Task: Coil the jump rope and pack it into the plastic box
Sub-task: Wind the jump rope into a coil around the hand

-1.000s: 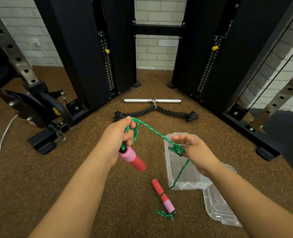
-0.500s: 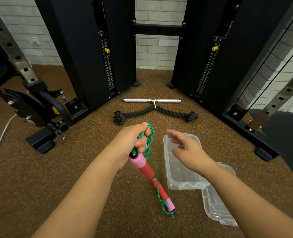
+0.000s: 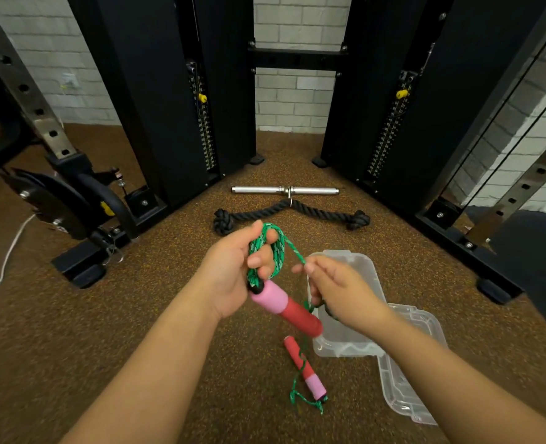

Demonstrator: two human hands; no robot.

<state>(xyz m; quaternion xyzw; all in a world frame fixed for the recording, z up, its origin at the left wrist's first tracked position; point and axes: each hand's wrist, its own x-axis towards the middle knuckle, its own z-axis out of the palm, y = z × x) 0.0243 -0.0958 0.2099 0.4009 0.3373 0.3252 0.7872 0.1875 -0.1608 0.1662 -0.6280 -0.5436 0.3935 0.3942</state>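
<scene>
Right hand (image 3: 335,290) has returned to pinch the rope (image 3: 292,249); left hand (image 3: 233,270) grips coils and handle (image 3: 284,307), which points down-right toward the box (image 3: 366,267).

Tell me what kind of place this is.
Most likely a gym. Black weight-stack towers with yellow selector pins stand against a brick wall, and a metal cable bar and a black rope attachment lie on the speckled rubber floor.
</scene>
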